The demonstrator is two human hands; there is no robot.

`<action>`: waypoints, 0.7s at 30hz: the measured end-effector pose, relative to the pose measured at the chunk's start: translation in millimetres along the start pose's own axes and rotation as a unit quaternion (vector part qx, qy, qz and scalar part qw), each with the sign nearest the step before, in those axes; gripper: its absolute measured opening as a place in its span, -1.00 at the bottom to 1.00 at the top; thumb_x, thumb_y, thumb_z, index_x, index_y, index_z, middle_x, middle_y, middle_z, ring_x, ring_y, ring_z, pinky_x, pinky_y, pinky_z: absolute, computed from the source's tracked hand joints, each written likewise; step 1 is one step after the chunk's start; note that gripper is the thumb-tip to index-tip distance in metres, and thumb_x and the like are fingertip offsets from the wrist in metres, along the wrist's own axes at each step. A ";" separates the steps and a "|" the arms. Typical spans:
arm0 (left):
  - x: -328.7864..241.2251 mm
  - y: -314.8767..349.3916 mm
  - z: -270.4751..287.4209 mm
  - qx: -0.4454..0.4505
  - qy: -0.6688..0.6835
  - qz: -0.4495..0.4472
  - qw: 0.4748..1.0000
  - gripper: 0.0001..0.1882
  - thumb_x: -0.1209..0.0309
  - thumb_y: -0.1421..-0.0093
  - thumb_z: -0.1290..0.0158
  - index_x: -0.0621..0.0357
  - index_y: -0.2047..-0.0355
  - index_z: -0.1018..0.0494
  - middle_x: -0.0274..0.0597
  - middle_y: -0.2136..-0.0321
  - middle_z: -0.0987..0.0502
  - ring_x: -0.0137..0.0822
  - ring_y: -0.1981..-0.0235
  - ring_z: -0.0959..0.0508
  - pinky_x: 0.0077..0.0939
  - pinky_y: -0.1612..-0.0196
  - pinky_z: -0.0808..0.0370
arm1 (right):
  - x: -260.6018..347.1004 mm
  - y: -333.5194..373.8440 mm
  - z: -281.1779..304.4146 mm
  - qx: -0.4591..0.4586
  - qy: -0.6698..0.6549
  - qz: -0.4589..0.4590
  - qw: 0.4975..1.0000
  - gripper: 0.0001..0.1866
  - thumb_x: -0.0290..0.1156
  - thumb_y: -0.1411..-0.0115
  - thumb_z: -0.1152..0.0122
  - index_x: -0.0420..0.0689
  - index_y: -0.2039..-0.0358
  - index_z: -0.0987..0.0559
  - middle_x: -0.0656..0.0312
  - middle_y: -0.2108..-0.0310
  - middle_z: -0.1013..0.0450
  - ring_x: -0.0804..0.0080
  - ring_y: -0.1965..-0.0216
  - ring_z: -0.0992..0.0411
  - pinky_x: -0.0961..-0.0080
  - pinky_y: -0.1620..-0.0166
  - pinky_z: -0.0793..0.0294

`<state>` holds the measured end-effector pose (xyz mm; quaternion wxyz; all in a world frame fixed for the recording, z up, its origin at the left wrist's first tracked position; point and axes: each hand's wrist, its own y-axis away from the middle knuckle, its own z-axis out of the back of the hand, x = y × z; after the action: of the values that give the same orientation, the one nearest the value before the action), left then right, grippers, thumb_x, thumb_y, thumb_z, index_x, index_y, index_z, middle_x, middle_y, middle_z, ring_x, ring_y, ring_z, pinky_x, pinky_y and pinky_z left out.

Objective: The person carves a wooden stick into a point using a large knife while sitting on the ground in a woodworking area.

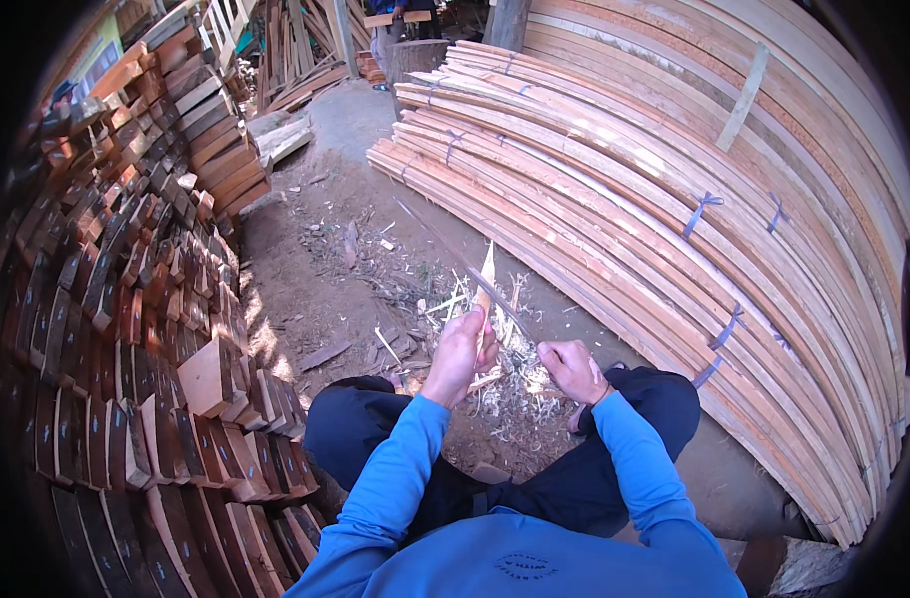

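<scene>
My left hand [463, 351] is closed round a pale, pointed piece of wood [488, 267], its tip angled up and away from me. In my right hand [572, 370] is a long, narrow-bladed knife [437, 237]; its handle is mostly hidden in my fist. The blade runs from there toward the far left and crosses the wood just above my left fingers. Whether the edge is cutting in cannot be made out. Below both hands, a heap of curly wood shavings [520, 391] lies on the ground between my bent legs.
On my left rises a tall stack of short timber blocks [208, 377]. Long boards [564, 189] in tied bundles lie along my right. Wood chips and a dark flat scrap [324, 355] litter the dirt ahead. Near a stump [415, 62] at the back, another person [386, 45] stands partly visible.
</scene>
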<state>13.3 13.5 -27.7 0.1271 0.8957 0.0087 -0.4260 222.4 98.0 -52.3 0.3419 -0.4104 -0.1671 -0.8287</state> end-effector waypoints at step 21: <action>-8.8 -0.4 -6.2 0.045 -0.060 0.009 0.997 -0.66 0.20 -0.47 0.26 0.05 0.45 -0.22 -0.46 0.72 -0.13 -0.55 0.75 -0.07 -0.57 0.67 -0.03 | -13.1 8.0 -1.9 -0.053 0.012 -0.017 0.998 -0.40 0.00 -0.36 0.04 -0.35 0.54 -0.50 -0.18 0.67 -0.32 -0.07 0.61 -0.31 0.11 0.43 -0.24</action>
<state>12.4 16.1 -17.3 0.0902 0.8734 -0.0261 -0.4778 232.6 97.0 -63.9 0.3077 -0.4155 -0.1258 -0.8467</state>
